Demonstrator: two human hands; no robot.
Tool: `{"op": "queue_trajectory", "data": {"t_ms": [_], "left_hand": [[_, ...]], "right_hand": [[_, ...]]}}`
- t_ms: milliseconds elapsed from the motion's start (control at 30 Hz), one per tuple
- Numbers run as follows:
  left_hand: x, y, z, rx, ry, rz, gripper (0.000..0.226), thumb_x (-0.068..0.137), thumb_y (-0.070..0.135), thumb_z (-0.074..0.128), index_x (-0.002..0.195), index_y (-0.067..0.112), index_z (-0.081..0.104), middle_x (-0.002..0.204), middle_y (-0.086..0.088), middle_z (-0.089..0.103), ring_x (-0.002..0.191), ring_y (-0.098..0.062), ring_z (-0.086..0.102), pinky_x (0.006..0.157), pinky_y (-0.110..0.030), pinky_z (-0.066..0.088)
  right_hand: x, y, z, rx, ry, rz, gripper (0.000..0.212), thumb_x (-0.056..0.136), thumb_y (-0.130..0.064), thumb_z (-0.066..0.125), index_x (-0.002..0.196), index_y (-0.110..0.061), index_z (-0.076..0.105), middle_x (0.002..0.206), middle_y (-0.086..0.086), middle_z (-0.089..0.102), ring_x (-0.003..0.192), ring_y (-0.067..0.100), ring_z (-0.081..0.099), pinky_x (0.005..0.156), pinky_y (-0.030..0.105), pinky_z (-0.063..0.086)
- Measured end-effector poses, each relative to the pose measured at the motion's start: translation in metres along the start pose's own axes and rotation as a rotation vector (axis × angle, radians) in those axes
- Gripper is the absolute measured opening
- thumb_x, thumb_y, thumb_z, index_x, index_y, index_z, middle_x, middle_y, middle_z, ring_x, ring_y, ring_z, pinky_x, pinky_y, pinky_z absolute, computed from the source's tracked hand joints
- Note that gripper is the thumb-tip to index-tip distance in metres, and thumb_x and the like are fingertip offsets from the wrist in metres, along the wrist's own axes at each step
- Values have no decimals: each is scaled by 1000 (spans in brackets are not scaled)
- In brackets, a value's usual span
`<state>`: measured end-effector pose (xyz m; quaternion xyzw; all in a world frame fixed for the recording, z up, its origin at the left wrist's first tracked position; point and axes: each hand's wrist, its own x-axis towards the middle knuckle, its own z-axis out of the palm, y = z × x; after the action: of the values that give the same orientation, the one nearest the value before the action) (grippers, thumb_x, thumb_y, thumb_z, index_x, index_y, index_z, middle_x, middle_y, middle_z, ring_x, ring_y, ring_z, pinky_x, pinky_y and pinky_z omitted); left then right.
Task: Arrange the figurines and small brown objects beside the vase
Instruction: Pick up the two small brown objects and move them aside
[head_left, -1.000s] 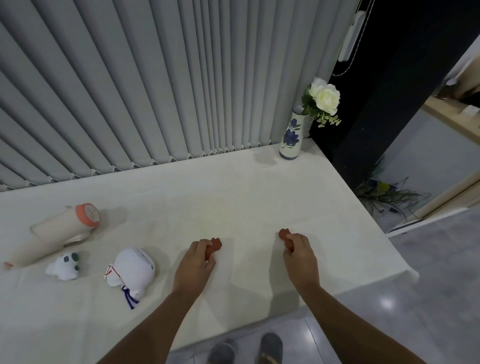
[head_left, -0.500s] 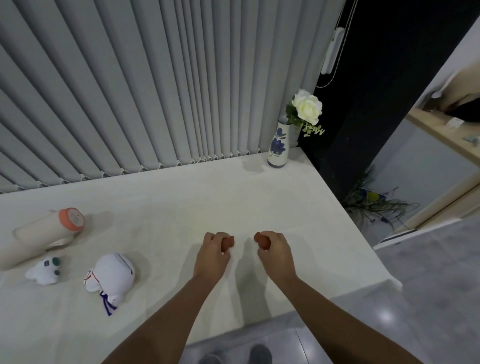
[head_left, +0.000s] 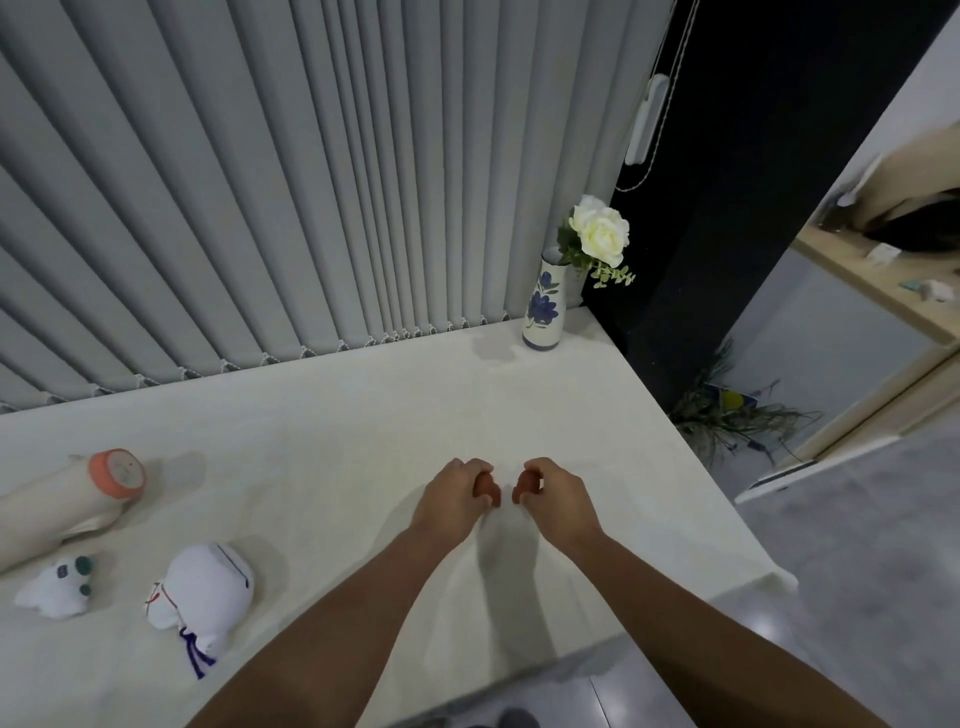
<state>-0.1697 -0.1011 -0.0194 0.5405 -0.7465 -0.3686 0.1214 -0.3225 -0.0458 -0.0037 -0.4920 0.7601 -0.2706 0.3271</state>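
My left hand (head_left: 453, 496) is closed around a small brown object (head_left: 488, 487), and my right hand (head_left: 556, 493) grips a second small brown object (head_left: 522, 488). Both hands hover close together over the middle of the white table (head_left: 337, 415). The white vase with a blue flower print (head_left: 543, 306) stands at the table's far right corner and holds white roses (head_left: 600, 234). At the left lie a large white figurine with a blue tassel (head_left: 205, 590), a small white figurine with green spots (head_left: 60, 584) and a long cream figurine with an orange end (head_left: 72, 501).
Grey vertical blinds (head_left: 311, 182) run along the table's far edge. The table's right edge drops to a grey floor, where a dried plant bundle (head_left: 727, 410) lies. A wooden shelf (head_left: 883, 275) is at the far right.
Both hands have drawn together toward the middle, each still gripping its brown piece. The view has shifted, so the vase and the figurines sit further right in frame.
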Motion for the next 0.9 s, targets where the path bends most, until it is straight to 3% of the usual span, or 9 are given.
{"op": "queue_trajectory", "data": {"t_ms": [200,400,600,800,900], "left_hand": [[19,2,5,26,-13,31,42,81,10,53,121,25,56,108,2,66,105,-17,57,93,-31,47],[31,-9,14,-33,-52,31,37,73,6,55,102,27,61,90,0,68,92,-15,61,90,-36,51],[36,-10,14,-64,-90,80,44,77,2,61,118,19,60,94,-2,71,100,-18,58,93,-36,47],[28,-5,14,-88,-108,100,43,80,-5,58,120,10,59,94,-5,73,94,-15,53,81,-14,39],[25,0,15,-103,-75,85,44,78,-6,56,117,13,61,90,-5,71,96,-20,59,92,-30,47]], "right_hand": [[13,-1,-5,-39,-5,20,25,84,0,53,105,-11,62,89,1,73,88,21,65,88,30,50],[11,4,6,-74,-17,-9,21,85,-1,52,100,-11,63,85,1,72,85,21,65,86,31,51],[8,7,10,-57,33,-34,20,85,1,53,100,-7,63,85,2,70,83,22,61,83,33,51],[8,9,12,-38,42,-38,22,82,2,53,100,-7,62,83,4,69,84,26,63,82,38,52],[8,8,10,-43,16,-30,23,82,2,51,99,-8,62,83,3,69,84,25,64,82,39,52]]}}
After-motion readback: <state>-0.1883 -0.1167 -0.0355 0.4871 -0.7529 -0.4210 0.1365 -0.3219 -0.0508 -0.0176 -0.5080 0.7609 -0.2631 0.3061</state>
